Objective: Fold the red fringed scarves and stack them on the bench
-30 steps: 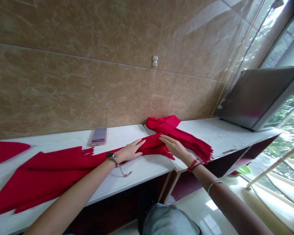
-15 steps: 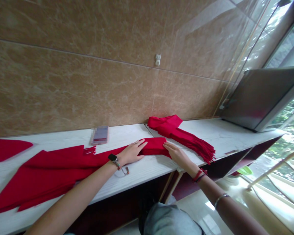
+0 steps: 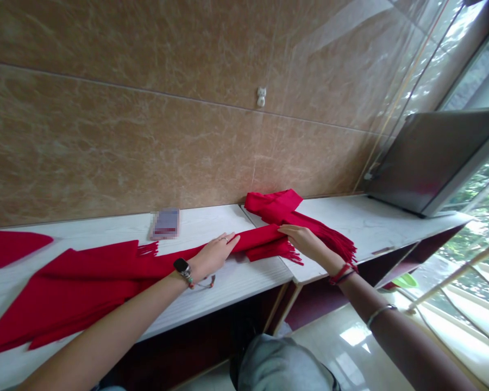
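Observation:
A long red scarf (image 3: 256, 238) with fringed ends lies lengthwise along the white counter. My left hand (image 3: 212, 255), wearing a ring and a dark watch, has its fingers closed over the middle of the strip. With bent fingertips my right hand (image 3: 303, 240) grips the strip's right end. Between the hands the cloth forms a narrow raised fold, and a fringed end (image 3: 294, 253) hangs out below it. Both thumbs are mostly hidden. Just behind my right hand a second red fringed scarf (image 3: 275, 205) lies crossed over itself.
More red cloth (image 3: 16, 248) lies at the far left. A blurred small flat packet (image 3: 165, 224) rests near the wall. The white counter (image 3: 212, 217) has a seam and open shelves below. A large grey metal box (image 3: 427, 163) stands at the right end by the window.
The scarf's right part has gone from a wide flat band to a narrow fold, and its fringe now shows below. My right hand moved slightly right and up; my left fingers drew together.

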`<state>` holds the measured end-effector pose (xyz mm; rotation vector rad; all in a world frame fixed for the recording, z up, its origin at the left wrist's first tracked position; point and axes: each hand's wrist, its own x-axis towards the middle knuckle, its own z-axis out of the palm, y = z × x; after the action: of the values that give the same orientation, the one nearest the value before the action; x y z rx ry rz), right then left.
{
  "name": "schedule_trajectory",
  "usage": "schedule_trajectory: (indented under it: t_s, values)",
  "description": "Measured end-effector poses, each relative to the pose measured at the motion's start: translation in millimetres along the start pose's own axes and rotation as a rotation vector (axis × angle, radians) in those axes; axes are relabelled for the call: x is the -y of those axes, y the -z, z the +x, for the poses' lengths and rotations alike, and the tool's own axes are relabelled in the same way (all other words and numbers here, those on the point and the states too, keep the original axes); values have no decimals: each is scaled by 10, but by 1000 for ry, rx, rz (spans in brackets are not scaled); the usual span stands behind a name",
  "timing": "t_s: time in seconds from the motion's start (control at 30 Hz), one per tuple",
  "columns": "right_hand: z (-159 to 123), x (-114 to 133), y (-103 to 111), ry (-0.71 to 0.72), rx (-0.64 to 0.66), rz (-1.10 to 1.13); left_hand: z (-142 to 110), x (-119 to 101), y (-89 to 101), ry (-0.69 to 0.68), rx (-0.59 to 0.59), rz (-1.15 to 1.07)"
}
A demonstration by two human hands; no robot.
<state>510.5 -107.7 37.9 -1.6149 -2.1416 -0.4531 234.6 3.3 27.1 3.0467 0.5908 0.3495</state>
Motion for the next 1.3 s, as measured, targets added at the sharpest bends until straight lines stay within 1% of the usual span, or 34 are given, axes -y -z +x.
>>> schedule_trajectory:
  t_s: [0.13, 0.23, 0.3, 0.4, 0.47, 0.53, 0.6, 0.7, 0.8, 0.9, 1.0, 1.07, 1.1, 1.17, 1.23, 1.3]
  values:
    - [-145, 35, -92, -18, -65, 12, 2, 101, 127, -43, -30, 48]
    - [-283, 62, -214, -51, -93, 12, -39, 42, 78, -84, 49, 125]
    - [-361, 73, -295, -65, -73, -10, -69, -27, -1, -99, 112, 147]
    - [-417, 71, -359, -60, -39, -59, -90, -98, -63, -63, 151, 153]
    - [-413, 59, -351, -38, -14, -86, -87, -126, -36, -15, 174, 155]
    - [-393, 40, -323, -8, 9, -97, -72, -169, 19, 2, 194, 136]
    - [-375, 14, -306, 9, 23, -88, -34, -241, 64, -18, 177, 106]
    - [-370, -30, -320, -7, 17, -58, 94, -378, 56, -57, 74, 87]
    - [-376, -45, -318, -38, 33, -43, 275, -471, -50, -83, -16, 90]
    - [-343, 8, -240, -26, 62, -42, 409, -487, -207, -93, -21, 101]
    - [-229, 128, -170, 1, 39, -12, 440, -467, -329, -109, -37, 117]
    - [-127, 208, -197, -15, 44, 6, 421, -457, -360, -124, -52, 113]
    - [-80, 238, -236, -47, 63, 3, 407, -455, -361, -127, -52, 103]
    - [-17, 262, -343, -136, 141, -17, 379, -453, -346, -118, -41, 63]
    - [-3, 240, -441, -189, 243, -42, 354, -450, -329, -47, -30, 18]
    - [-9, 192, -483, -162, 341, -68, 333, -443, -324, 59, -10, -11]
